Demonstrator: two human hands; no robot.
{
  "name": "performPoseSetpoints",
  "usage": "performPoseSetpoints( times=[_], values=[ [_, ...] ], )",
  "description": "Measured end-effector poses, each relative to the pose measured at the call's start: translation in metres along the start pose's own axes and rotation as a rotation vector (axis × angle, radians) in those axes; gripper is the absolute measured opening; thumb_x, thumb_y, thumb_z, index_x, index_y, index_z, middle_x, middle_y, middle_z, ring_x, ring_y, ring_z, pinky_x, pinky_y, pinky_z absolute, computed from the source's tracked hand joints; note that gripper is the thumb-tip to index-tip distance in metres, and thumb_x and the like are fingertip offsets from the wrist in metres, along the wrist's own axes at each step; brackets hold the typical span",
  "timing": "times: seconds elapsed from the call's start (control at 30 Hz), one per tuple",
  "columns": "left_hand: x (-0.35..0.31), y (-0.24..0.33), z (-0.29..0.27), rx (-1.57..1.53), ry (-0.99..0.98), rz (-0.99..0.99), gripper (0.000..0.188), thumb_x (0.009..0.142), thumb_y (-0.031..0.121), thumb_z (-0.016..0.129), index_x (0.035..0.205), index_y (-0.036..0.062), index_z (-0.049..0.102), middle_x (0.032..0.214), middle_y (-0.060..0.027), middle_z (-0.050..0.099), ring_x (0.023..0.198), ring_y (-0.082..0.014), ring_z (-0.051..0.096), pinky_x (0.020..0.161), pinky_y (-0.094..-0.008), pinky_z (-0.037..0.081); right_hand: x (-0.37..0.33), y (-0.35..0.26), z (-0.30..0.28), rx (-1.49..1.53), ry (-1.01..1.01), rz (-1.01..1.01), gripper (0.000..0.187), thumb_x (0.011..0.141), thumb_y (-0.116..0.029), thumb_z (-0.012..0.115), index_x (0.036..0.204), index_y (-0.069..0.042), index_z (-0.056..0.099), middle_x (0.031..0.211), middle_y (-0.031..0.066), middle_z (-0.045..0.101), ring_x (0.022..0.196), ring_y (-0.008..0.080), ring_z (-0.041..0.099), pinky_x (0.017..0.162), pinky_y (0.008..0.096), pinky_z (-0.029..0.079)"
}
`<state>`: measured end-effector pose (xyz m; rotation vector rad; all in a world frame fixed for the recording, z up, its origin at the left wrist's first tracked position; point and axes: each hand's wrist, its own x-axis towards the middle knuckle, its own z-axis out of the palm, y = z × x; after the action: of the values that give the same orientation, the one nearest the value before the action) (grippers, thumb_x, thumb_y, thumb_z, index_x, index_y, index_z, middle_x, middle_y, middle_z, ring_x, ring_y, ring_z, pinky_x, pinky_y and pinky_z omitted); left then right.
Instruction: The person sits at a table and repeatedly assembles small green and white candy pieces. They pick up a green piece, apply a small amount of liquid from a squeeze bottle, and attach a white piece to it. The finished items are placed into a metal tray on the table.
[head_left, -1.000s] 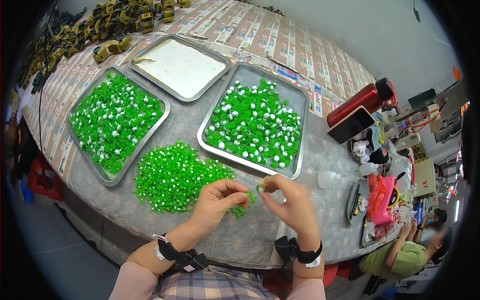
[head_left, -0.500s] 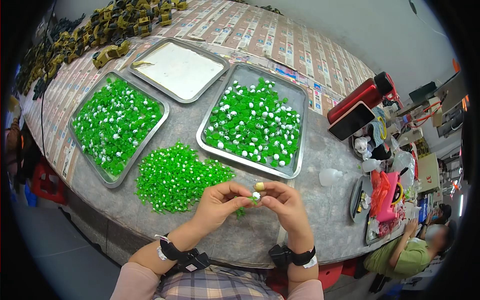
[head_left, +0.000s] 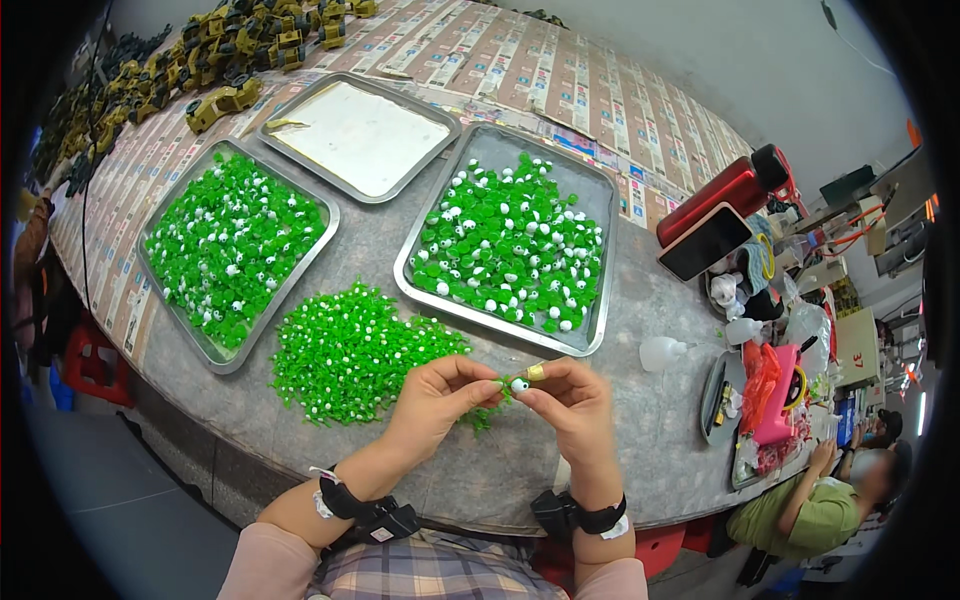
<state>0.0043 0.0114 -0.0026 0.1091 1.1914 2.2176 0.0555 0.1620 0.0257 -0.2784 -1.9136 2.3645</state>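
In front of me my left hand (head_left: 432,405) is closed, thumb and fingertips pinching a small green plastic piece (head_left: 503,383). Against it, my right hand (head_left: 572,402) pinches a small white ball with a black dot (head_left: 519,385), like a toy eye. Green piece and ball touch; whether they are joined I cannot tell. Yellowish tape wraps one right finger. Beside my left hand lies a heap of small green and white pieces (head_left: 345,350). Beyond my hands, a metal tray (head_left: 592,190) holds more green pieces and white balls, as does another metal tray (head_left: 333,220) at the left.
A white-bottomed tray (head_left: 370,140) lies between and behind these. To the right are a red flask (head_left: 710,200), a phone (head_left: 705,242), a translucent bottle (head_left: 660,353) and a pink container (head_left: 775,410). Toy vehicles (head_left: 225,105) pile up far left. A person in green (head_left: 810,515) sits at right.
The white ball has turned, so its black dot now shows, and it has shifted slightly right. My right hand has moved a little; both hands still pinch the pieces.
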Motion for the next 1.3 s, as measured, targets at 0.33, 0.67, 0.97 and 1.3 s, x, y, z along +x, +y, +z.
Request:
performPoseSetpoints(
  times=[0.33,0.67,0.97,1.3],
  values=[
    [-0.005,0.003,0.004,0.39,0.021,0.188,0.007,0.073,0.001,0.057,0.08,-0.0009,0.057,0.076,-0.0068,0.058,0.066,-0.012,0.055,0.059,-0.0212,0.044,-0.001,0.005,0.0,-0.058,-0.009,0.056,0.019,0.07,0.0,0.061,0.088,0.001,0.055,0.08,0.0051,0.058,0.073,0.0089,0.056,0.063,0.0186,0.044],
    [-0.006,0.007,0.007,1.008,-0.031,0.674,0.012,0.065,0.003,0.064,0.075,0.0031,0.057,0.072,-0.0078,0.059,0.064,-0.0191,0.057,0.057,-0.0264,0.044,0.002,0.006,-0.013,-0.008,-0.142,0.186,0.022,0.073,-0.002,0.059,0.094,0.003,0.056,0.085,0.0087,0.059,0.075,0.0115,0.056,0.066,0.0206,0.045],
    [0.002,0.023,-0.014,0.055,0.156,0.285,0.011,0.074,0.009,0.058,0.083,0.003,0.056,0.075,-0.0048,0.057,0.066,-0.0131,0.055,0.058,-0.0232,0.046,0.007,0.006,-0.017,-0.271,0.053,-0.045,0.017,0.072,-0.005,0.06,0.087,0.0,0.057,0.079,0.0064,0.059,0.07,0.0105,0.056,0.061,0.0219,0.045],
    [0.007,0.086,-0.066,-0.599,0.231,0.397,0.029,0.082,0.013,0.049,0.107,0.0004,0.044,0.082,-0.0038,0.054,0.07,-0.0078,0.053,0.058,-0.015,0.047,0.011,0.011,-0.021,-1.146,-0.198,-0.157,0.014,0.068,-0.013,0.059,0.079,-0.005,0.055,0.07,0.0082,0.051,0.062,0.0232,0.051,0.056,0.0322,0.041]
  ],
)
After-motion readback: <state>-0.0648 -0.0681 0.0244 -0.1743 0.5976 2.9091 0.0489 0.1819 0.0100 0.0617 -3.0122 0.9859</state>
